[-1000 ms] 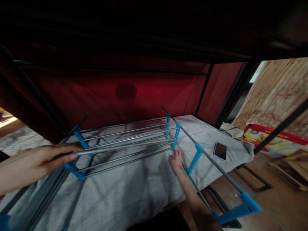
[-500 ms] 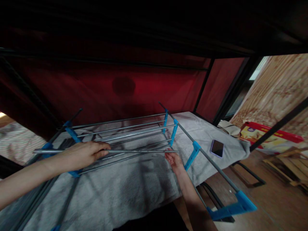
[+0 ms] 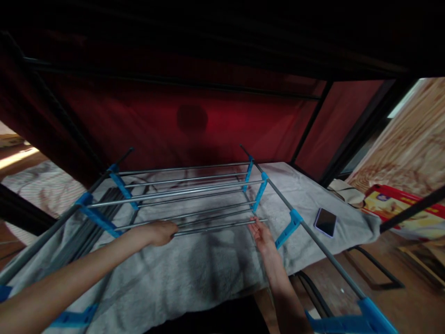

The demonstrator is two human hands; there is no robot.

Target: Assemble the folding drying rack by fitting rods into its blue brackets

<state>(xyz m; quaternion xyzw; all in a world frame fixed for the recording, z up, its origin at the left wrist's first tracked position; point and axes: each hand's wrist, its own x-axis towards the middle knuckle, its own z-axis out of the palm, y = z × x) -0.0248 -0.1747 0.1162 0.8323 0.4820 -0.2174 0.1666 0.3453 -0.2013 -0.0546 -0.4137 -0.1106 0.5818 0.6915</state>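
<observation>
Feed from my side: 1 red drape [image 3: 236, 125] at 12 o'clock. 1 grey blanket [image 3: 167, 283] below it, around 6. 1 rack [image 3: 187, 190] on the blanket, 4 blue brackets [image 3: 290, 227] down its right side; can't count the left ones, my forearm crosses there. 1 bundle of grey rods [image 3: 81, 243] at 8, too packed to count. 1 red-and-yellow box [image 3: 406, 204] at 3. 1 single rod [image 3: 215, 228] at 6, by the rack's near rungs. 2 grips: left grip [image 3: 160, 233], 7–8, wrapped round the single rod; right grip [image 3: 262, 234], 5, fingertips at its end, can't tell if pinching. 1 phone [image 3: 326, 221] at 4, on the blanket.
</observation>
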